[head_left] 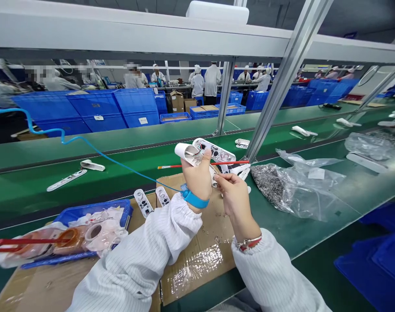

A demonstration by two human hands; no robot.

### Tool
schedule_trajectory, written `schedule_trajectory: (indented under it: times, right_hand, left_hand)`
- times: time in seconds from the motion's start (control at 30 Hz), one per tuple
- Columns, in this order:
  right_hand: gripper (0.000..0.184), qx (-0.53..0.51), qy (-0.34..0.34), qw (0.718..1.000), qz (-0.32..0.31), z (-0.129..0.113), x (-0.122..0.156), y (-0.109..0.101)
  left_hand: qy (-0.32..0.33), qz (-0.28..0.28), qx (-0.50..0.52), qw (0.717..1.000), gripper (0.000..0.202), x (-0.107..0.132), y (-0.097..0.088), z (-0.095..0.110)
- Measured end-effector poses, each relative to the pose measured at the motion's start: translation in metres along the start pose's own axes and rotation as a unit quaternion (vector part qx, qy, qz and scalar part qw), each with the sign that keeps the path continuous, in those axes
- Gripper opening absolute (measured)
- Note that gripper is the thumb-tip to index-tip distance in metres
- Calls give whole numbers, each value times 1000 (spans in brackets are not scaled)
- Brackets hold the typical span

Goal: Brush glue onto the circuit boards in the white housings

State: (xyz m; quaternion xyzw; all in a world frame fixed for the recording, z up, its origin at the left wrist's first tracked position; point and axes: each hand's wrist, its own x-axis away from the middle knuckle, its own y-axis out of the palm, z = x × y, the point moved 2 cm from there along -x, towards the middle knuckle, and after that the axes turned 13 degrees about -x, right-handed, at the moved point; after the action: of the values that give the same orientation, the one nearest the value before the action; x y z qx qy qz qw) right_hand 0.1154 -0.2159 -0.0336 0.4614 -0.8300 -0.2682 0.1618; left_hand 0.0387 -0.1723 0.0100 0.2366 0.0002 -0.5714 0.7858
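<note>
My left hand [199, 180], wearing a blue wrist strap [197, 200], is wrapped round a hollow white plastic housing [184, 150]. Wires show inside its open end. A long white panel with a circuit board [217, 151] sits against the housing's far side, above my thumb. My right hand [231, 190] has thumb and forefinger pinched at the housing's lower end; whatever lies between them is too small to make out. A thin red-handled brush [230, 163] runs crosswise behind my left hand, which covers its middle. Beneath both hands is a cardboard sheet [197, 277].
Two white circuit-board panels [143, 203] lie left of my hands. A blue tray [128, 210] holds orange and whitish jars with red-handled tools. To the right, a clear bag [301, 190] spills small metal parts. A green conveyor [128, 167] carries white housings; a metal post [282, 82] rises beyond.
</note>
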Motion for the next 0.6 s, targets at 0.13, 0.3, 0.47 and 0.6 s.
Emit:
schedule_trajectory:
  times: [0.13, 0.3, 0.47, 0.6]
  right_hand:
    - [32, 0, 16, 1000, -27, -1, -5, -1]
    - [43, 5, 2, 997, -77, 5, -15, -3]
    - [51, 45, -76, 992, -94, 3, -29, -9]
    - [67, 52, -137, 983, -110, -17, -47, -15]
  left_hand:
    - [-12, -2, 17, 1000, 35, 1, -1, -1]
    - [-33, -19, 62, 997, 35, -1, 2, 1]
    - [-71, -15, 107, 992, 35, -13, 6, 4]
    - [-116, -84, 86, 986, 31, -24, 8, 6]
